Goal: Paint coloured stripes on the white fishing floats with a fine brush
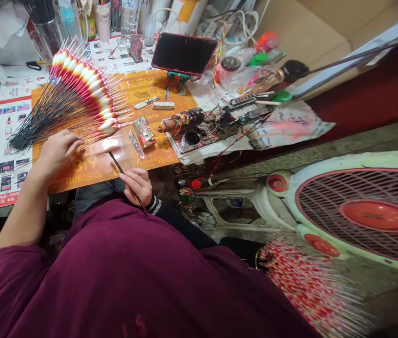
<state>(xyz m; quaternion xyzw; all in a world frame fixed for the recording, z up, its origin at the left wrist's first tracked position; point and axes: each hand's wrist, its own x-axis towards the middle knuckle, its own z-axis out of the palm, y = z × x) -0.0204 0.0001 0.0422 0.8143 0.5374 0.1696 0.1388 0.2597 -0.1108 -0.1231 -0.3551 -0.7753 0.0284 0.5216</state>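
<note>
A fan of slim fishing floats (79, 96) spreads across an orange printed sheet (159, 89), with red, white and yellow banded bodies and thin dark stems. My left hand (58, 152) lies over the stems at the near side of the fan and grips them. My right hand (137, 185) is shut on a thin black rod (117, 163), perhaps a brush handle, whose tip lies over the orange sheet. Its far end passes below my hand toward my lap. A maroon sleeve (11, 277) covers my left arm near the body.
A phone on a stand (183, 54), a paint-spattered bottle (182, 121) and tangled wires crowd the bench beyond my hands. Jars stand at the back. An electric fan (359, 211) sits low at right, above a bundle of red-and-white floats (311, 286).
</note>
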